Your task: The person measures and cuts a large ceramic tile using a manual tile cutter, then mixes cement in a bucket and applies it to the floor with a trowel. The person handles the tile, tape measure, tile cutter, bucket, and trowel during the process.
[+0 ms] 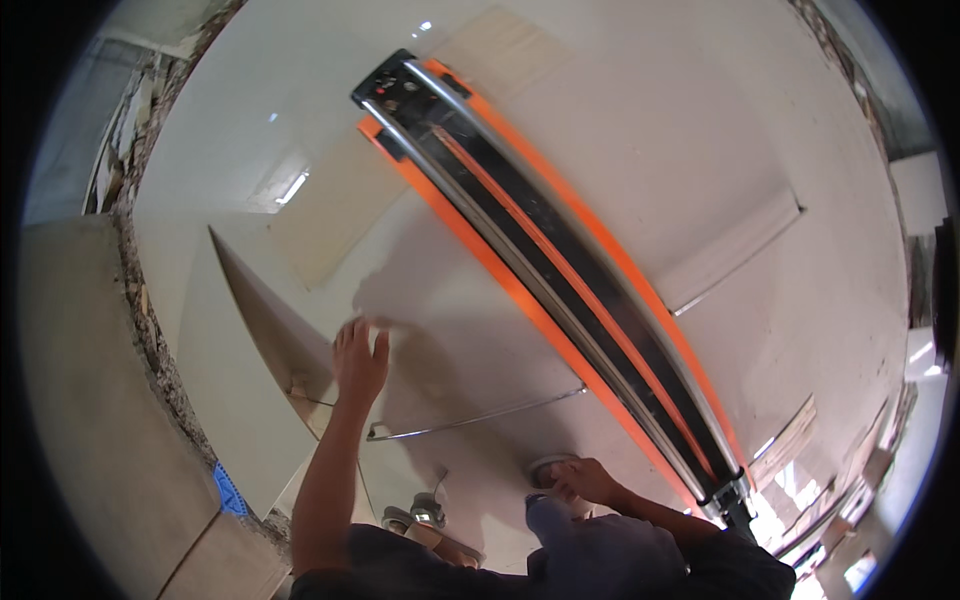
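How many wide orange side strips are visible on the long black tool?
2. The left strip runs along the edge of the tool nearer to the left hand; the right strip runs along the opposite edge.

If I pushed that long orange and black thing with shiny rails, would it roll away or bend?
The long orange and black tool probably won't roll: it looks broad and low. Its metal rails suggest it's stiff. Being so long, it might feel heavy.
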Demonstrator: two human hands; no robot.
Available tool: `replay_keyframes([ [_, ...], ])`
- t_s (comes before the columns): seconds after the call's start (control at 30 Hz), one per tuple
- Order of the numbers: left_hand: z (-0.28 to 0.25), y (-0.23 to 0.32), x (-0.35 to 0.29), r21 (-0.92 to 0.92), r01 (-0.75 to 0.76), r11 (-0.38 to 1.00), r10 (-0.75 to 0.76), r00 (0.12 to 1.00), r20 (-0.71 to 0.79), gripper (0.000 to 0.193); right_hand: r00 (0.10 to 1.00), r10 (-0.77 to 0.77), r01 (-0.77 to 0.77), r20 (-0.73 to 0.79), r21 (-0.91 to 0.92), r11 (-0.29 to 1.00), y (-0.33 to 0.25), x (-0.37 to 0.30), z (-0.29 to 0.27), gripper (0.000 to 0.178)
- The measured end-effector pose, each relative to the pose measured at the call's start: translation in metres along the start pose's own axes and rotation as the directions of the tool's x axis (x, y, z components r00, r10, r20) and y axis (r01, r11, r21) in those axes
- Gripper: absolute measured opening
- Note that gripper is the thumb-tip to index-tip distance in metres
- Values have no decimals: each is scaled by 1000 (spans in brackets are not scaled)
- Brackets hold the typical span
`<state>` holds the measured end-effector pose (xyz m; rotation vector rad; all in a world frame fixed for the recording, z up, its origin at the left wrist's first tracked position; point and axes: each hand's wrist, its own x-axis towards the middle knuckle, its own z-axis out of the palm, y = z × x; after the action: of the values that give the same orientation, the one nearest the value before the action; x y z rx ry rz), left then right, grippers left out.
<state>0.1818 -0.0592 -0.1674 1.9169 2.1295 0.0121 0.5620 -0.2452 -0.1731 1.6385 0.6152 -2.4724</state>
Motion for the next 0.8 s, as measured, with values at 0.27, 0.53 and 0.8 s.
replay_keyframes([
  [0.27, 55, 46, 113, -138, 130, 982, -170, 927, -334, 70, 983, -184, 176, -21, -199, 964, 41, 23, -1, 37],
  [0.53, 48, 47, 118, -176, 128, 976, -168, 957, -236, 80, 998, -7, -4, -60, -170, 985, -1, 28, -6, 37],
  [0.8, 42, 47, 113, -219, 89, 972, -142, 960, -240, 83, 995, -50, 30, -86, -225, 974, 24, 27, -4, 38],
])
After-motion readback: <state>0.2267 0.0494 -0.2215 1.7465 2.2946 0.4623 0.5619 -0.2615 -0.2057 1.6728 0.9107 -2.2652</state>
